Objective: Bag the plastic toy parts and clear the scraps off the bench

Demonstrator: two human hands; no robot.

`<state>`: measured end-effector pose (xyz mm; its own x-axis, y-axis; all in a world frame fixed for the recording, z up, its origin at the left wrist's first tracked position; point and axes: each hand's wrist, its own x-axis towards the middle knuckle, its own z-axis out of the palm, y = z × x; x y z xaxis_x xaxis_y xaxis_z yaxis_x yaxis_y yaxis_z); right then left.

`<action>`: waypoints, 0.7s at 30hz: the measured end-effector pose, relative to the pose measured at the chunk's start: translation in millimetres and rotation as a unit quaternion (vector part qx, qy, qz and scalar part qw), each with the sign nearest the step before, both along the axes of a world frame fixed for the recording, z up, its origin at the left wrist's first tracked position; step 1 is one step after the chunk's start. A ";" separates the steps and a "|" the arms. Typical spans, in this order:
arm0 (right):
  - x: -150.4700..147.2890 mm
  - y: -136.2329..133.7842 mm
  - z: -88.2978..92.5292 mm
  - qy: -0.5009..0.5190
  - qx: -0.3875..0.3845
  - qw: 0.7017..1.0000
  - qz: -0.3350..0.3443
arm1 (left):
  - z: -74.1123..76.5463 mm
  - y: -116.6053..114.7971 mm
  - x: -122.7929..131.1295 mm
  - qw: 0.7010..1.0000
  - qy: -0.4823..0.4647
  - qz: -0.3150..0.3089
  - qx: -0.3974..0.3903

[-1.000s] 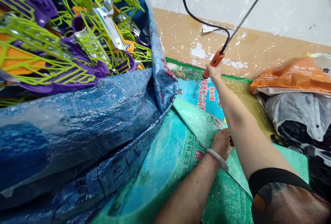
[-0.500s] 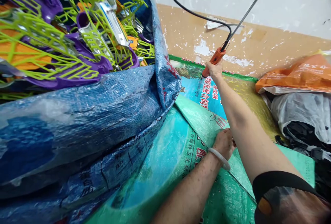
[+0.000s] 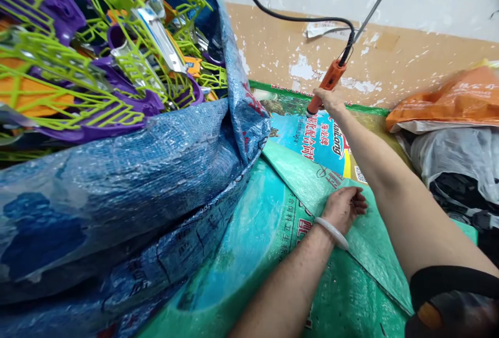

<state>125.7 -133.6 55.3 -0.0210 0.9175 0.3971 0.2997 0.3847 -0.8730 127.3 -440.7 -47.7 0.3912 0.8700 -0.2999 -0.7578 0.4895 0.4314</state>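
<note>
My right hand (image 3: 329, 98) is wrapped round an orange electric screwdriver (image 3: 332, 75), its tip pointing down and left over the blue printed sack (image 3: 323, 135). A black cord (image 3: 296, 17) runs from its top end. My left hand (image 3: 345, 207), with a pale bangle (image 3: 331, 232) at the wrist, rests on a folded green sack (image 3: 300, 174). Its fingers are curled in, with small dark spots among them that I cannot make out. The screwdriver's tip is apart from my left hand.
At the left a large blue woven bag (image 3: 156, 166) holds several green, purple and orange plastic parts (image 3: 128, 67). An orange bag (image 3: 440, 101) and a whitish plastic bag (image 3: 460, 156) with black things lie at the right. Behind stands a wall (image 3: 429, 10) with a thin rod (image 3: 378, 2) before it.
My right hand and the screwdriver have moved a little right, showing more of the sack's print. My left hand has turned and come out from behind the right forearm, fingers now visible.
</note>
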 end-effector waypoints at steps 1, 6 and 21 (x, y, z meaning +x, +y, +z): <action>4.3 -7.7 1.5 0.007 -0.006 1.000 -0.012 | 0.3 0.2 -0.5 1.000 0.007 -0.003 -0.005; 13.4 -46.3 0.3 0.017 -0.048 0.999 -0.013 | 2.2 -0.1 -2.6 1.000 0.020 -0.007 -0.005; 23.3 -46.9 2.7 0.025 -0.021 0.999 -0.027 | 8.1 -1.8 -7.4 1.000 0.016 -0.016 -0.017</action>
<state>149.1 -180.5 58.0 0.0473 0.9325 0.3580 0.2737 0.3326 -0.9025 119.9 -442.5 -39.6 0.4084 0.8463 -0.3421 -0.7282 0.5280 0.4369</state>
